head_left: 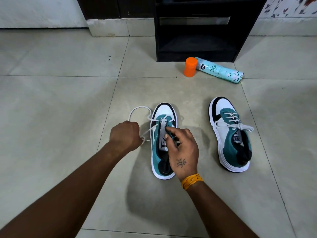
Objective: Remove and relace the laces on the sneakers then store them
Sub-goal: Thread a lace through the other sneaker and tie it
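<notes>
Head view showed my left hand (126, 134) gripping the lace (139, 109) beside the near sneaker (163, 143), my right hand (182, 148) pinching its tongue (163, 134); unlacing seemed underway, the toe-end crossing next.

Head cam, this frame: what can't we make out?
- Left hand: its grip on the lace is hidden behind the knuckles.
- Left sneaker: right-side eyelets covered by the right hand.
- Cabinet: top cut off by the frame edge; shelf too dark.
- Spray can: small print unreadable.
</notes>
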`<action>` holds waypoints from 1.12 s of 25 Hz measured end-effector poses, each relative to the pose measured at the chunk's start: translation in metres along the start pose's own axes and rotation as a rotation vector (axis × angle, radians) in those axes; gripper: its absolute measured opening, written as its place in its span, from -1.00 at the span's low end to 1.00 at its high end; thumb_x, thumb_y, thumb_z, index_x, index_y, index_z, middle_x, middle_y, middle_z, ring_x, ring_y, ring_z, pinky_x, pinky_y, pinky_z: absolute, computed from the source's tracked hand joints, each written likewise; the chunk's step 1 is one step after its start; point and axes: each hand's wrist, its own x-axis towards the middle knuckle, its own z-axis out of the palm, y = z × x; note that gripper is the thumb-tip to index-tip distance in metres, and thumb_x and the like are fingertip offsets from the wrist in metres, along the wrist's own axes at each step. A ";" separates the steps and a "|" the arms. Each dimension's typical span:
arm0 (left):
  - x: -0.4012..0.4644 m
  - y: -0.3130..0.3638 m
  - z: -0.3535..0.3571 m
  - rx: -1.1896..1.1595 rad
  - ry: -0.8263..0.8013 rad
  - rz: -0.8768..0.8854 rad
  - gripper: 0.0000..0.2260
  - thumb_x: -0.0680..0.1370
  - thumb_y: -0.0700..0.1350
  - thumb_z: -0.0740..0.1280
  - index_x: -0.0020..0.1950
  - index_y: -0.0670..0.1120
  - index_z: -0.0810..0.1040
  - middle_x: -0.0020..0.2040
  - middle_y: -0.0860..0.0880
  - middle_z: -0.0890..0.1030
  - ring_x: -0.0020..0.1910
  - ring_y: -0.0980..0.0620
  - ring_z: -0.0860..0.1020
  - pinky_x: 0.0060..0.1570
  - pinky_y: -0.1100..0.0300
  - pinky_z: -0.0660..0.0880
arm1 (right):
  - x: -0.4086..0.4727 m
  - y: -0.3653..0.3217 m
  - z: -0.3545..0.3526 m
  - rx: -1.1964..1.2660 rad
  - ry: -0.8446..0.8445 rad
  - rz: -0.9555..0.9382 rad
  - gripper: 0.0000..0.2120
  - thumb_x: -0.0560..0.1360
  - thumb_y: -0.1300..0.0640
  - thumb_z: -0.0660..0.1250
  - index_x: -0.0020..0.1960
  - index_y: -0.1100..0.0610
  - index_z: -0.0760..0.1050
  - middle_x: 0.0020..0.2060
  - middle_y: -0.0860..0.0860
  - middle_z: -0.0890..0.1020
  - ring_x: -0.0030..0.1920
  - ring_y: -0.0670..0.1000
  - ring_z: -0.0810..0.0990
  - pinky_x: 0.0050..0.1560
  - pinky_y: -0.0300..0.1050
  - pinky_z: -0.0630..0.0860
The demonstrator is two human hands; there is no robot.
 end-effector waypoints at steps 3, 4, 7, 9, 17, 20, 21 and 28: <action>0.000 0.004 -0.003 -0.090 0.022 0.036 -0.79 0.51 -0.01 0.40 0.11 -0.01 0.68 0.05 -0.06 0.70 0.03 -0.15 0.65 -0.05 0.12 0.55 | 0.000 0.000 0.001 -0.001 0.003 -0.002 -0.77 0.53 0.06 0.42 0.18 -0.08 0.65 0.00 -0.11 0.60 0.01 -0.03 0.61 0.00 0.02 0.59; 0.000 0.008 -0.003 -0.209 0.079 0.069 -0.78 0.50 -0.04 0.39 0.13 0.03 0.70 0.04 -0.02 0.72 0.03 -0.13 0.65 -0.02 0.11 0.57 | -0.001 -0.001 0.001 -0.003 0.004 -0.006 -0.77 0.54 0.07 0.42 0.18 -0.08 0.65 0.00 -0.10 0.60 0.01 -0.03 0.62 0.00 0.02 0.59; 0.000 0.016 -0.004 -0.453 0.220 0.205 -0.87 0.54 -0.09 0.39 0.01 0.01 0.73 -0.09 0.01 0.73 -0.05 -0.11 0.66 -0.07 0.07 0.56 | -0.001 0.000 0.000 -0.004 0.006 -0.012 -0.77 0.54 0.08 0.43 0.18 -0.07 0.66 0.00 -0.09 0.61 0.01 -0.03 0.62 0.01 0.01 0.59; 0.002 0.012 -0.001 -0.390 0.211 0.177 -0.89 0.52 -0.11 0.39 -0.06 -0.02 0.72 -0.13 -0.02 0.72 -0.10 -0.14 0.65 -0.14 0.08 0.55 | 0.000 0.000 -0.001 0.005 0.008 -0.011 -0.77 0.53 0.10 0.44 0.18 -0.07 0.66 0.01 -0.10 0.62 0.01 -0.03 0.62 0.02 0.00 0.59; 0.002 0.003 0.011 -0.438 0.141 0.136 -0.86 0.54 -0.06 0.42 0.07 0.08 0.70 -0.06 0.07 0.73 -0.07 -0.01 0.67 -0.09 0.19 0.53 | 0.000 0.001 0.000 0.015 0.007 -0.019 -0.77 0.53 0.10 0.42 0.18 -0.06 0.66 0.00 -0.10 0.61 -0.01 -0.02 0.63 0.01 0.03 0.60; 0.003 0.007 0.011 -0.676 0.191 0.194 -0.97 0.53 -0.09 0.50 -0.09 0.03 0.69 -0.25 0.13 0.67 -0.23 0.12 0.62 -0.20 0.32 0.45 | -0.001 0.001 0.000 0.015 0.008 -0.018 -0.76 0.53 0.09 0.42 0.18 -0.07 0.66 0.00 -0.10 0.61 -0.01 -0.02 0.63 0.01 0.03 0.60; 0.003 0.007 0.013 -0.698 0.195 0.181 -0.91 0.53 -0.11 0.51 -0.17 0.02 0.67 -0.30 0.13 0.65 -0.27 0.13 0.61 -0.21 0.31 0.45 | 0.000 0.001 0.000 0.018 0.006 -0.017 -0.76 0.53 0.10 0.42 0.18 -0.07 0.66 0.00 -0.11 0.61 0.00 -0.03 0.63 0.02 0.03 0.60; 0.002 0.004 0.017 -1.287 -0.043 -0.125 -0.84 0.55 -0.24 0.44 -0.24 -0.12 0.68 -0.29 -0.10 0.67 -0.20 -0.12 0.67 -0.21 0.08 0.64 | 0.000 0.001 0.001 0.007 -0.006 -0.006 -0.76 0.53 0.07 0.41 0.18 -0.08 0.65 0.00 -0.11 0.61 -0.01 -0.03 0.62 0.01 0.03 0.60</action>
